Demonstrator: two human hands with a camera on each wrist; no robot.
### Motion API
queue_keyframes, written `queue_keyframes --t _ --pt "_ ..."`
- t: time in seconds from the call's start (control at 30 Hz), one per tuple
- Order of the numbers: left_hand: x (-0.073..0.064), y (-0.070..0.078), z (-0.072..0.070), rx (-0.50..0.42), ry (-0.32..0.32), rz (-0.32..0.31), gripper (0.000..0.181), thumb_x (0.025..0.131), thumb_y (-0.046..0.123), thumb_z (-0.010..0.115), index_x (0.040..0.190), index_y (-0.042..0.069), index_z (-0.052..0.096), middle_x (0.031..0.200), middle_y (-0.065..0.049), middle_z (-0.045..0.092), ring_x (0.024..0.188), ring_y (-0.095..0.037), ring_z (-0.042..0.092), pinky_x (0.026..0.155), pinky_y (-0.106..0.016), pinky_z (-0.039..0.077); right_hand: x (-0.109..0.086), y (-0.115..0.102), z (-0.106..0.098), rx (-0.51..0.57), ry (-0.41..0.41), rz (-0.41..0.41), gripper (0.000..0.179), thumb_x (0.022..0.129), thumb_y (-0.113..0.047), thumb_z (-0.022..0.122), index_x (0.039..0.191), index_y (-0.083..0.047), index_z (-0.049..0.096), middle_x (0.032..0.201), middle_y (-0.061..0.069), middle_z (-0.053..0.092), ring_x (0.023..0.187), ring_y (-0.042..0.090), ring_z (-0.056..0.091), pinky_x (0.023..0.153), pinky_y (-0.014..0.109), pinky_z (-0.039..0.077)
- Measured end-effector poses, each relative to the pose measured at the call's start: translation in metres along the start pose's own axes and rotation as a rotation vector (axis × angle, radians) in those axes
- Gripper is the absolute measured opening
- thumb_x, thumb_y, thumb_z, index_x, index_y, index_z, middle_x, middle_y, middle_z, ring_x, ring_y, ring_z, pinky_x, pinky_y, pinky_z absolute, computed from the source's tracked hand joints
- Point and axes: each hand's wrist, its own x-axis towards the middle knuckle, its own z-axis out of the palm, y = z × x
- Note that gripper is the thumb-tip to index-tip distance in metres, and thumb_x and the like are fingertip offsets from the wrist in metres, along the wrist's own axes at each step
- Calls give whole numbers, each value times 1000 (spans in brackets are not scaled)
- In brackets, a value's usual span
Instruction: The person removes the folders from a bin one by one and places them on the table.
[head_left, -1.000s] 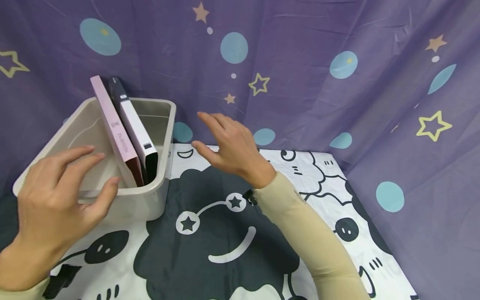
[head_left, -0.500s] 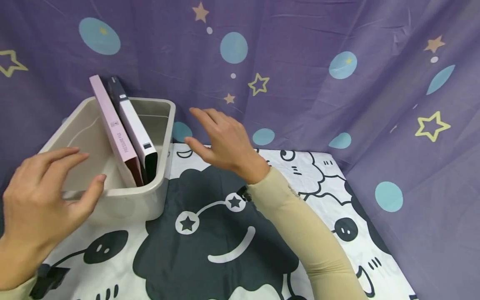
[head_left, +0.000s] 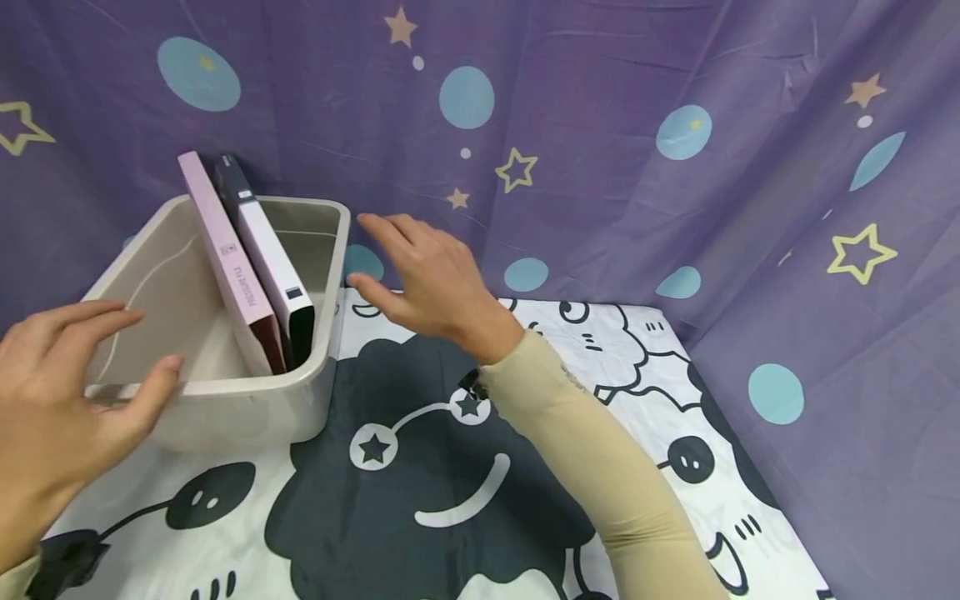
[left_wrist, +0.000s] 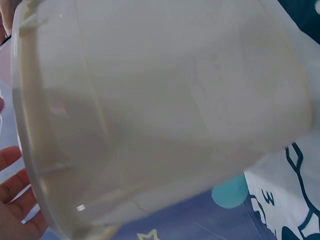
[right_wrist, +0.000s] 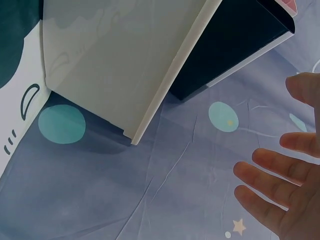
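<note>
A light grey plastic bin point(head_left: 240, 417) stands at the back left in the head view. Leaning inside it, and rising above its rim, are a pink file binder point(head_left: 238, 271) with print on its spine and a white and black binder point(head_left: 272, 258). My left hand point(head_left: 67, 392) is at the bin's near left corner, fingers spread and loosely bent, holding nothing. Beyond the right rim, my right hand point(head_left: 431, 279) hovers with extended fingers and holds nothing. The bin's wall point(left_wrist: 175, 100) fills most of the left wrist view. In the right wrist view, the dark binder point(right_wrist: 230, 45) sticks out past the rim.
A sheet point(head_left: 450, 467) printed with black and white cartoon sheep covers the surface under the bin. Purple curtain point(head_left: 585, 167) with stars and blue spots hangs behind and along the right side, close to the bin's back.
Both hands have shifted left: the left hand toward the frame's edge, the right hand closer to the bin's right rim. The bin and both binders stay where they were.
</note>
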Motion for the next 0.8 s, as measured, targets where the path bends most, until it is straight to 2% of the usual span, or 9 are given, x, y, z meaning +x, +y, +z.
queue_keyframes --t 0.07,0.27,0.5,0.7,0.8 --pt "0 -1 -1 -25 20 -16 74 78 62 59 91 -11 67 99 -29 65 94 -51 54 99 -26 36 2 -1 0 -1 -14 6 61 91 -49 54 138 -12 50 124 3 59 106 16 57 83 31 48" --pt "-5 -10 -7 -67 -11 -65 81 76 65 61 97 -13 65 108 -30 63 110 -37 55 99 -21 32 7 -6 2 -23 -76 30 62 92 -52 50 141 -15 47 126 0 57 108 12 56 85 28 46" --pt "-12 -26 -14 -99 -79 -107 90 72 69 64 103 -15 63 119 -18 62 119 -14 49 101 -20 30 17 -12 3 -7 -103 38 63 92 -54 48 143 -16 44 124 -2 57 103 10 56 81 25 46" --pt "-19 -42 -17 -98 -130 -130 94 70 71 64 106 -15 63 126 -10 59 122 -12 47 102 -19 29 23 -15 3 -10 -156 50 63 93 -54 47 144 -17 42 126 -2 55 104 10 54 81 25 45" --pt "-22 -50 -16 -89 -127 -128 93 70 71 64 106 -15 63 124 -18 60 122 -19 48 102 -20 29 25 -17 4 -7 -181 57 63 93 -54 45 145 -19 41 126 -3 55 105 10 54 82 26 45"
